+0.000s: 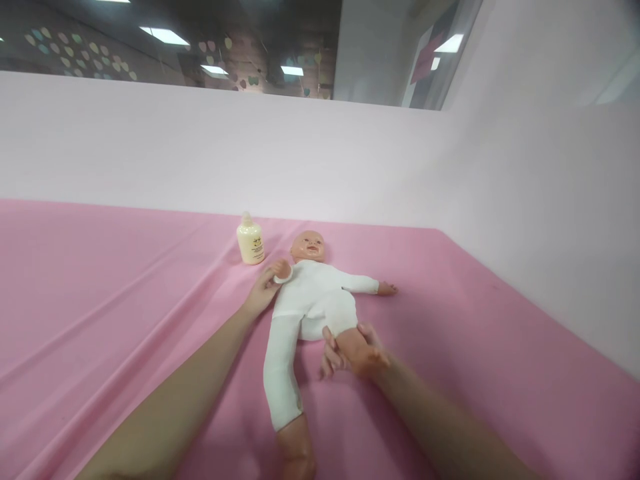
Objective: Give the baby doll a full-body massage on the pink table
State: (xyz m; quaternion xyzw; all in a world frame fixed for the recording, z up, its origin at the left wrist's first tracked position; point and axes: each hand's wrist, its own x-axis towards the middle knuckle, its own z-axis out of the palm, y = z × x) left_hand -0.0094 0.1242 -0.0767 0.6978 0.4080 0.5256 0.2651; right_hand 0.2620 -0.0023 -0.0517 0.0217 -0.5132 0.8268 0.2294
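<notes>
A baby doll [315, 287] in a white cloth body lies on its back, its head pointing away from me. My left hand [261, 292] is closed on the doll's bent arm at the left, by the wrist; some of the fingers are hidden. At the right, the doll's other arm lies stretched out. My right hand [334, 357] wraps round the doll's lower leg from beneath, and that leg is bent up with the knee towards the belly. The other leg stretches towards me, its foot near the bottom of the view.
A pale yellow pump bottle [251, 241] stands left of the doll's head. Pink cloth [150, 287] covers the surface, with long creases at the left. A white wall [200, 147] rises behind, and a window [225, 47] is set above it. Another white wall stands at the right.
</notes>
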